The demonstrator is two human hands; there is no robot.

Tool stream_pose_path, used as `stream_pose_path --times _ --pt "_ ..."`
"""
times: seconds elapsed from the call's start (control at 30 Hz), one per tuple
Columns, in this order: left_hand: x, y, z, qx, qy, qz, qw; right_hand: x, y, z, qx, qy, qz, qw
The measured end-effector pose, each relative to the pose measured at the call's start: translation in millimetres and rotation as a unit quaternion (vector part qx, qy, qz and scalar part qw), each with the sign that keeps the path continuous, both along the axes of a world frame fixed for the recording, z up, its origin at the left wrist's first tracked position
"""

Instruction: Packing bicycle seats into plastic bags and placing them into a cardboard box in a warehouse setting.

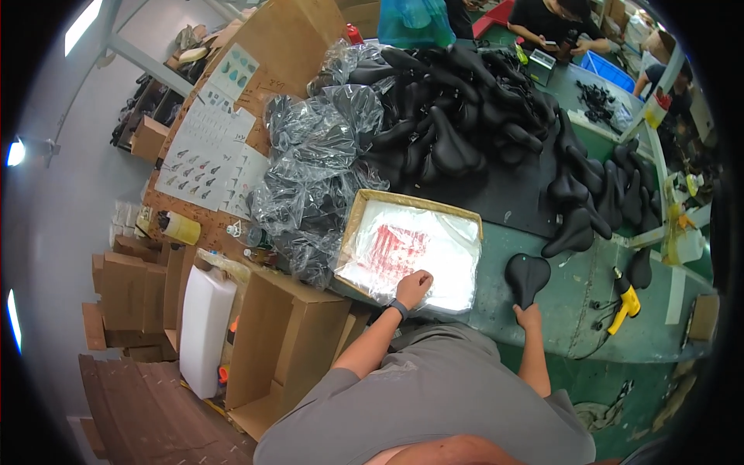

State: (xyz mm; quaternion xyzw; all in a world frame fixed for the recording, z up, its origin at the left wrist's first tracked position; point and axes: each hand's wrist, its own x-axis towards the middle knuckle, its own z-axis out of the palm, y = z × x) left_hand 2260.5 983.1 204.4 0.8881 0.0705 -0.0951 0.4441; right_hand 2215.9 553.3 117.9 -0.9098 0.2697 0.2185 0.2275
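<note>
My right hand (528, 316) grips a black bicycle saddle (528, 276) by its narrow nose, the wide end pointing away from me over the green table. My left hand (415, 287), with a dark band on the wrist, is over the near part of a shallow cardboard box (474, 220). Its fingers are curled together; what they pinch, if anything, is hidden. Inside the box lies a stack of flat clear plastic bags (449, 248) with red print on the top one.
A heap of black saddles (449, 147) fills the far table, more to the right. Plastic-wrapped saddles (310, 170) are piled left. A yellow heat gun (626, 302) lies right. Cartons (263, 341) stand left of me. Another person (554, 27) works at the far side.
</note>
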Motion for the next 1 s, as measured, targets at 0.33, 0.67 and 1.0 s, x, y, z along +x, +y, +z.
stream_pose_path --times 0.33,0.67,1.0 --pt "13 17 -7 -0.027 0.022 -0.017 0.999 185 71 176 -0.019 -0.173 0.222 0.959" --pt "37 46 40 0.024 -0.129 0.103 0.986 414 225 397 0.124 -0.425 0.420 0.792" --pt "39 67 19 0.112 -0.192 0.081 0.972 742 312 435 -0.039 -0.536 0.328 0.777"
